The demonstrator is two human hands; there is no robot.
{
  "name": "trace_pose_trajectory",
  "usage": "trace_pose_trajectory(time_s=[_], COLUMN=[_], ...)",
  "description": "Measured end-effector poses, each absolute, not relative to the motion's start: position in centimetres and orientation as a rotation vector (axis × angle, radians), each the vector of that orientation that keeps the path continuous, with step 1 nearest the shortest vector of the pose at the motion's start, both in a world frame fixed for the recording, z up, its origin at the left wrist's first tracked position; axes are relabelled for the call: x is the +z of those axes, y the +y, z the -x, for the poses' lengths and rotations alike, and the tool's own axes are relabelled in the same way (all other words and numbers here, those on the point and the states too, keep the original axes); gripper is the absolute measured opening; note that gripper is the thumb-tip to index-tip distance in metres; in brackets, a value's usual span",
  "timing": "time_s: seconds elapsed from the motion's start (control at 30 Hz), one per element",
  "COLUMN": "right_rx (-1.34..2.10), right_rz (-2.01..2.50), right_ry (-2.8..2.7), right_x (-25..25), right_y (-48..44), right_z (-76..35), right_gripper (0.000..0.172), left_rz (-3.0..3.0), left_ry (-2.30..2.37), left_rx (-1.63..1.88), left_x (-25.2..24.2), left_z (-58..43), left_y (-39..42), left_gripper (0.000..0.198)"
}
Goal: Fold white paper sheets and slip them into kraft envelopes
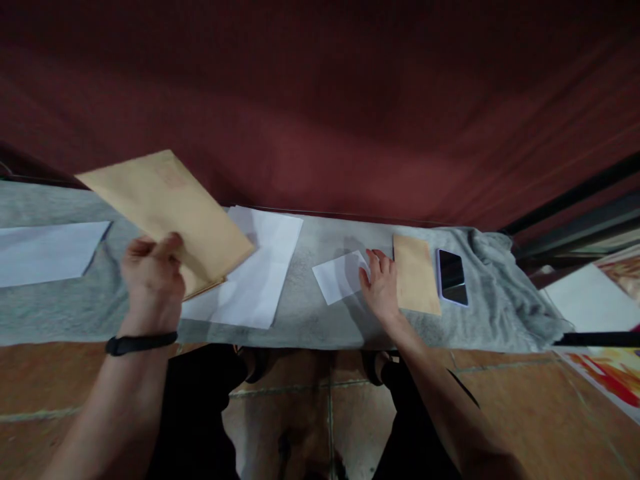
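Note:
My left hand (153, 280), with a black band on the wrist, grips a large tan envelope (167, 217) by its near edge and holds it tilted above the grey-covered table (310, 320). Under it lie white paper sheets (260, 273). My right hand (381, 283) lies flat with fingers stretched out, its fingertips on the edge of a small folded white paper (339, 277). Just right of that hand rests a small tan envelope (416, 273), and beside it a phone (453, 277) with a dark screen.
Another white sheet (45, 253) lies at the table's far left. A dark red curtain (320, 100) hangs behind the table. The grey cloth bunches at the right end (515, 293). Tiled floor and my dark-clothed legs show below; colourful printed sheets (610, 373) lie at right.

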State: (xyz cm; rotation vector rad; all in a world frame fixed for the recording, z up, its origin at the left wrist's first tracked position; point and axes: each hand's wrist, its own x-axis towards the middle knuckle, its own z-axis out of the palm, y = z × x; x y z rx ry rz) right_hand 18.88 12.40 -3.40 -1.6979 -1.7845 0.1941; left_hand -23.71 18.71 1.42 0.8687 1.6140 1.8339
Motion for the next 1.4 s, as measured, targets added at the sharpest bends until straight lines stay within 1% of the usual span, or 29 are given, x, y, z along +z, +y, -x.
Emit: trace_pose_trajectory(time_s=[0.03, 0.1, 0.17, 0.2, 0.23, 0.33, 0.43, 0.5, 0.63, 0.7, 0.9, 0.97, 1.0, 1.07, 1.13, 1.23, 1.27, 1.3, 1.33, 1.4], right_rx=[0.323, 0.724, 1.159, 1.321, 1.408, 1.433, 1.396, 1.420, 1.629, 1.692, 1.481, 1.391, 1.320, 1.148, 1.023, 1.052, 1.095, 1.145, 1.195, 1.273], right_rz=[1.627, 1.477, 1.319, 1.225, 1.152, 1.155, 1.275, 1.255, 1.097, 1.089, 1.162, 1.192, 1.216, 1.281, 1.335, 1.335, 1.317, 1.295, 1.273, 1.237], right_ry=[-1.759, -1.643, -1.416, -1.314, -1.227, -1.040, -0.917, -0.840, -0.711, -0.678, -0.815, -0.928, -0.998, -1.133, -1.221, -1.279, -1.282, -1.287, -1.295, -1.324], right_x=[-3.2, -3.0, -2.9, -2.9, -2.9, -3.0, -3.2, -3.1, -2.3, -2.0, -2.0, -2.0, -2.0, -1.9, -1.8, -1.5, -1.4, -1.3, -1.1, -1.0], right_y=[12.2, 11.7, 11.1, 10.8, 10.7, 10.8, 11.6, 12.0, 12.3, 12.4, 12.9, 13.2, 13.4, 13.6, 13.6, 13.4, 13.3, 13.2, 13.1, 12.9], right_z=[-18.3, -16.9, -15.4, -14.7, -14.2, -13.5, -14.0, -14.7, -16.3, -16.8, -17.4, -17.6, -17.7, -18.0, -18.4, -18.9, -19.0, -19.0, -19.0, -19.0], right_gripper=[0.045, 0.046, 0.051, 0.054, 0.056, 0.052, 0.042, 0.037, 0.034, 0.033, 0.029, 0.025, 0.023, 0.019, 0.019, 0.023, 0.025, 0.027, 0.027, 0.027], left_rz=[-0.725, -0.613, -0.589, -0.597, -0.597, -0.587, -0.563, -0.490, -0.258, -0.194, -0.350, -0.471, -0.569, -0.839, -1.188, -1.869, -2.099, -2.304, -2.469, -2.669], left_ry=[1.467, 1.217, 1.134, 1.120, 1.106, 1.052, 1.055, 1.036, 0.982, 0.963, 0.947, 0.945, 0.932, 0.875, 0.846, 0.941, 0.995, 1.048, 1.095, 1.173], left_rx=[1.776, 1.621, 1.515, 1.464, 1.405, 1.233, 1.203, 1.206, 1.166, 1.111, 0.943, 0.840, 0.757, 0.544, 0.454, 0.641, 0.702, 0.730, 0.717, 0.644], left_x=[1.5, 1.3, 0.9, 0.6, 0.2, -0.6, -1.2, -1.3, -1.2, -1.1, -1.3, -1.3, -1.3, -1.1, -0.5, 0.6, 0.9, 1.1, 1.3, 1.1], left_z=[21.5, 16.7, 12.3, 10.4, 8.8, 5.8, 4.9, 5.0, 5.3, 5.3, 5.3, 5.4, 5.4, 5.5, 5.5, 5.4, 5.4, 5.4, 5.4, 5.4], left_y=[18.4, 17.5, 16.4, 15.8, 15.3, 14.2, 13.8, 13.9, 14.3, 14.4, 14.2, 13.9, 13.7, 13.1, 12.6, 12.4, 12.5, 12.6, 12.8, 13.2], left_gripper=[0.043, 0.035, 0.037, 0.038, 0.039, 0.040, 0.038, 0.035, 0.031, 0.030, 0.027, 0.022, 0.023, 0.034, 0.040, 0.033, 0.042, 0.058, 0.075, 0.100])
